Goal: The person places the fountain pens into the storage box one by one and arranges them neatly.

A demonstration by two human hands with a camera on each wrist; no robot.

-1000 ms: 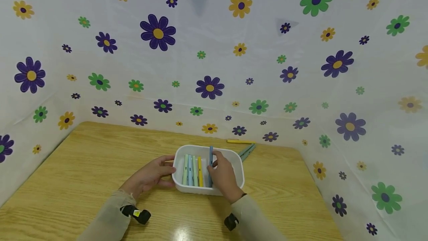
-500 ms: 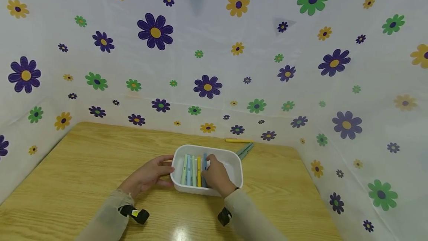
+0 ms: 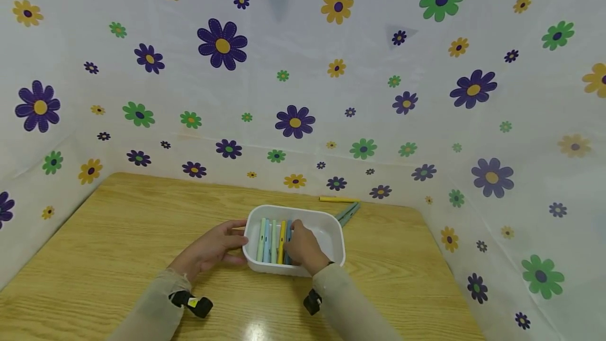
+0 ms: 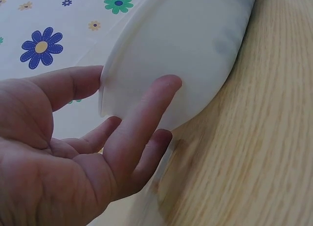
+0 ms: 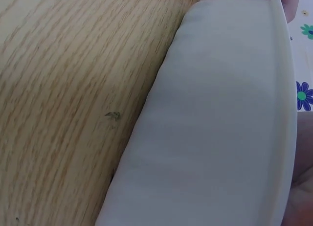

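Several long slim clothespins stand side by side in a white plastic bin (image 3: 326,267): pale green (image 3: 261,241), light blue (image 3: 267,241), another green and a yellow one (image 3: 282,241). Right of the yellow one, my right hand (image 3: 305,246) pinches a darker blue clothespin (image 3: 289,230), partly covered by the fingers. My left hand (image 3: 220,243) touches the bin's left end from outside. In the left wrist view, the left hand (image 4: 98,147) has one fingertip at the rim and another over the outer wall. The right wrist view shows mostly the bin's wall (image 5: 210,113).
Behind the bin's right end, a green clothespin (image 3: 347,214) and a yellow one (image 3: 338,199) lie on the wooden table (image 3: 156,214). A white flower-printed sheet (image 3: 265,88) stands around the back and sides.
My right hand has moved left inside the bin with the blue clothespin, setting it beside the yellow one. My left hand has stayed at the bin's left end.
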